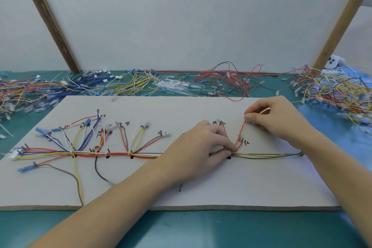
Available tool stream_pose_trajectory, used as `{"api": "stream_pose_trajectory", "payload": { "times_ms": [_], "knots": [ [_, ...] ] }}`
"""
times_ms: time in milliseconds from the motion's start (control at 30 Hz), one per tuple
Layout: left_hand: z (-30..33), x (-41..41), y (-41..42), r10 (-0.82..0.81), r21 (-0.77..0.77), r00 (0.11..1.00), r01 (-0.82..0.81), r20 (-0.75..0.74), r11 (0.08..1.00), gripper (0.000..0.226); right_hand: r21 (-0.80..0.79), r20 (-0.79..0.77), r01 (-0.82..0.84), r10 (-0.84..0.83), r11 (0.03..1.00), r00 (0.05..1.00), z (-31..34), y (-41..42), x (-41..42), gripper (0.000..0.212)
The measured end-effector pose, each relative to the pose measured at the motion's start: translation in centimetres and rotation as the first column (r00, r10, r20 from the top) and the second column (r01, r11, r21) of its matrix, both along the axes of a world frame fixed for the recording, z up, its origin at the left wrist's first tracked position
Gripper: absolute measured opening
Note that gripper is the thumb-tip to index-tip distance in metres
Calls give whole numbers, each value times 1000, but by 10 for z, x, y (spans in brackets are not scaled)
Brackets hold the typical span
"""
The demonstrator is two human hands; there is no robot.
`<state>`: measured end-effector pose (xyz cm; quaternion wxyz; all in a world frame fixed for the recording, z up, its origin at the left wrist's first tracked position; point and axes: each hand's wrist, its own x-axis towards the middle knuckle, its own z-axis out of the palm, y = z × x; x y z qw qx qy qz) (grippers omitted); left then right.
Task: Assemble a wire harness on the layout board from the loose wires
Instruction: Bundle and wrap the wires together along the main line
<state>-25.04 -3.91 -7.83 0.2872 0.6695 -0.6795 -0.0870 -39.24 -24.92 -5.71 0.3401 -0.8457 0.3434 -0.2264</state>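
Observation:
A pale layout board lies on the green table, with a wire harness of red, yellow, blue, white and black wires fanned out over its pegs. My left hand pinches the harness trunk near a black mark at mid-board. A red wire rises from that spot to my right hand, which pinches its upper end beside a peg. The trunk runs on rightwards as thin yellow and black wires to a peg near the board's right edge.
Loose wires lie in heaps behind the board: mixed colours at far left, blue and yellow, white cable ties, red and black, and a tangled pile at right. A white panel with wooden struts stands behind.

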Motion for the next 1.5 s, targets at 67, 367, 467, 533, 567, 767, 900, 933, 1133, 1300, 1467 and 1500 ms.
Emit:
{"api": "stream_pose_trajectory", "payload": {
  "times_ms": [67,367,467,533,567,767,900,933,1133,1300,1467,1500],
  "knots": [
    [0,0,0,5,5,1000,-5,0,1000,19,28,-7,-2,2,1000,1000,0,-1,1,12],
    [2,-2,2,13,15,1000,-13,4,1000,21,218,-197,24,20,976,980,21,-12,17,21],
    [3,-3,2,13,23,1000,-14,17,1000,21,232,-267,3,60,973,962,27,-16,23,19],
    [4,-3,2,13,25,1000,-14,16,1000,21,253,-319,4,80,967,945,32,-19,27,19],
    [4,-2,2,13,24,1000,-13,15,1000,21,269,-343,8,88,963,935,35,-21,29,20],
    [6,-2,1,1,40,1000,-1,-7,999,20,294,-457,0,141,956,878,48,-22,44,30],
    [7,-2,2,6,42,1000,-5,-18,999,20,245,-504,-4,131,970,854,50,-18,52,31],
    [8,-2,1,9,41,1000,-8,-21,999,21,242,-501,2,123,970,856,50,-18,53,29],
    [12,3,1,-9,72,995,16,-99,997,30,315,-377,48,79,948,923,36,-18,45,23],
    [14,4,2,-9,86,955,36,-296,996,32,308,-186,80,-23,948,982,18,-14,37,28],
    [8,4,2,-13,42,967,24,-253,999,30,310,-27,97,-93,946,995,6,-3,26,24],
    [8,4,2,-13,44,970,25,-242,999,28,315,3,84,-89,945,996,6,2,23,23]
  ]
}}
